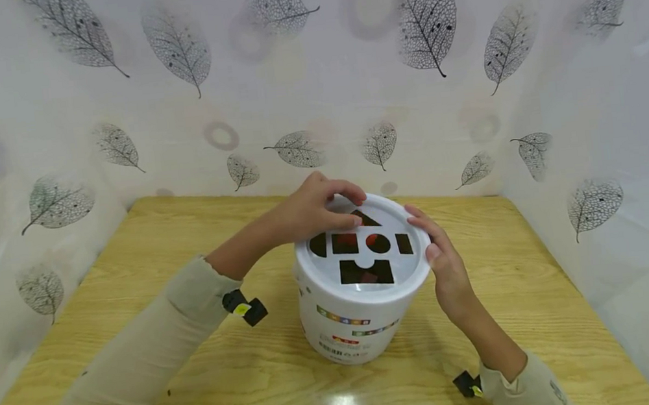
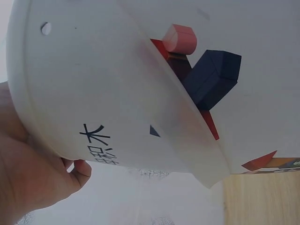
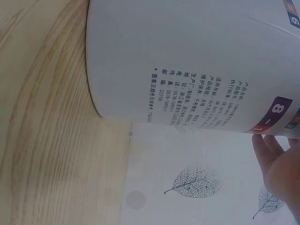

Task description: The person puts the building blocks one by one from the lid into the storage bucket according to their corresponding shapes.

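A white bucket [image 1: 359,323] stands upright on the wooden table. Its round lid [image 1: 329,287] has several shaped cut-outs, among them a triangle, a circle and a square, with dark and red showing through. My left hand [image 1: 316,210] grips the lid at its back left edge, thumb on top near the triangular hole and fingers curled toward the rim. On the opposite side, my right hand [image 1: 448,269] holds the rim, fingers over the edge and thumb against it. In the left wrist view the bucket's wall [image 2: 70,103] carries printed characters and pictured blocks.
The wooden table [image 1: 523,314] extends around the bucket. Behind it and at both sides hangs a pale sheet [image 1: 319,85] printed with leaves. Small black devices [image 1: 246,306] are worn on both wrists.
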`<state>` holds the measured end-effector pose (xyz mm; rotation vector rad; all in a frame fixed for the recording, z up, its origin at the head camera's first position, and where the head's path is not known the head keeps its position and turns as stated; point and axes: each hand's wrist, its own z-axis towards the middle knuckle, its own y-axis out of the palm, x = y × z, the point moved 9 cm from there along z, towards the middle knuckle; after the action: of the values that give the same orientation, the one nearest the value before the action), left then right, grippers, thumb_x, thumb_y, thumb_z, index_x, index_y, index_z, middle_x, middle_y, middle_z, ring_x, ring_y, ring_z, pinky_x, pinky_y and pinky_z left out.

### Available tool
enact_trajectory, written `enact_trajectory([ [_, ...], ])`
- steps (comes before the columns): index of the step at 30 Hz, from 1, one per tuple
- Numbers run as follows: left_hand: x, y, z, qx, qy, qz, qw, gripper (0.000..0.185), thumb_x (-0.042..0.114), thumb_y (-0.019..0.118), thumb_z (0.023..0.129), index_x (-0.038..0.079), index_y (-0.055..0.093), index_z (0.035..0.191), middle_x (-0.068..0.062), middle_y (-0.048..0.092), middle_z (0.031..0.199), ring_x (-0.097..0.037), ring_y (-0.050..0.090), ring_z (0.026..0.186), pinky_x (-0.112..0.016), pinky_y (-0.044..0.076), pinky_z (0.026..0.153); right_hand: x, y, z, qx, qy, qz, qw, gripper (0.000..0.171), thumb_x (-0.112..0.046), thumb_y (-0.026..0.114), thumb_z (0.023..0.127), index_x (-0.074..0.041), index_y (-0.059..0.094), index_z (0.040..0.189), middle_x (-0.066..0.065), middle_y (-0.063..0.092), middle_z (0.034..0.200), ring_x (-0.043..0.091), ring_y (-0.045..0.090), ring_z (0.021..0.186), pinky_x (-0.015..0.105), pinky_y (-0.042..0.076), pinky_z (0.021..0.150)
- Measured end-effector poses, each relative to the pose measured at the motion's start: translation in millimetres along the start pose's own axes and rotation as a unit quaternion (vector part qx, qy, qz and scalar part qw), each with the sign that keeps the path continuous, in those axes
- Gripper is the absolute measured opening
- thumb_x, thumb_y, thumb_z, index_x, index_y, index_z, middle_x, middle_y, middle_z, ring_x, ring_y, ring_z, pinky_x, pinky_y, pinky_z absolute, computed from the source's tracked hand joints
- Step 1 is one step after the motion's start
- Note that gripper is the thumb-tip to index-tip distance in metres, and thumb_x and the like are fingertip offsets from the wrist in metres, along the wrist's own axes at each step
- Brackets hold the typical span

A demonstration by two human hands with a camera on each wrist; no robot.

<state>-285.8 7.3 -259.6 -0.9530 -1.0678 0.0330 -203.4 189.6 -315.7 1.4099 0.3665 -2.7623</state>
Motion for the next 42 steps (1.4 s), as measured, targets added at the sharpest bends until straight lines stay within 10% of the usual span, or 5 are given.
enact_trajectory([
  [7, -0.6, -14.0, -7.2, 0.043, 0.049, -0.012, 0.9978, 0.032, 0.022, 0.07, 0.095, 0.013, 0.069, 0.125, 0.002, 0.069, 0.121, -0.017, 0.055, 0.113, -0.039, 0.044, 0.098, 1.5, -2.6, 0.4, 0.005, 0.0, -0.003, 1.0, 0.05, -0.029, 0.032, 0.109, 0.002, 0.042, 0.147, 0.011, 0.032, 0.163, 0.024, 0.023, 0.153, 0.024, 0.025, 0.119],
  [11, -13.8, -27.4, -24.8, 0.073, 0.023, -0.019, 0.9969, 0.032, 0.029, 0.066, 0.098, 0.018, 0.067, 0.127, 0.003, 0.066, 0.124, -0.017, 0.054, 0.111, -0.041, 0.044, 0.091, 4.2, -4.2, -0.8, 0.008, 0.002, -0.006, 1.0, 0.051, -0.03, 0.032, 0.109, 0.003, 0.042, 0.147, 0.012, 0.031, 0.163, 0.024, 0.024, 0.153, 0.024, 0.025, 0.119],
  [29, -88.3, -74.9, -144.9, 0.178, -0.085, 0.018, 0.9802, 0.036, 0.037, 0.058, 0.103, 0.024, 0.06, 0.137, 0.005, 0.063, 0.13, -0.013, 0.054, 0.108, -0.033, 0.041, 0.087, -3.5, 0.0, 0.2, -0.004, -0.024, -0.001, 1.0, 0.047, -0.022, 0.03, 0.109, 0.002, 0.042, 0.147, 0.011, 0.032, 0.163, 0.023, 0.022, 0.154, 0.024, 0.024, 0.12],
  [42, -156.4, -71.2, -232.2, 0.207, -0.172, 0.043, 0.9621, 0.04, 0.036, 0.056, 0.104, 0.019, 0.057, 0.14, -0.005, 0.058, 0.135, 0.001, 0.049, 0.102, -0.021, 0.042, 0.081, 1.5, -1.9, -0.5, 0.009, -0.004, -0.007, 1.0, 0.047, -0.023, 0.031, 0.109, 0.003, 0.043, 0.146, 0.01, 0.033, 0.162, 0.024, 0.021, 0.154, 0.027, 0.021, 0.121],
])
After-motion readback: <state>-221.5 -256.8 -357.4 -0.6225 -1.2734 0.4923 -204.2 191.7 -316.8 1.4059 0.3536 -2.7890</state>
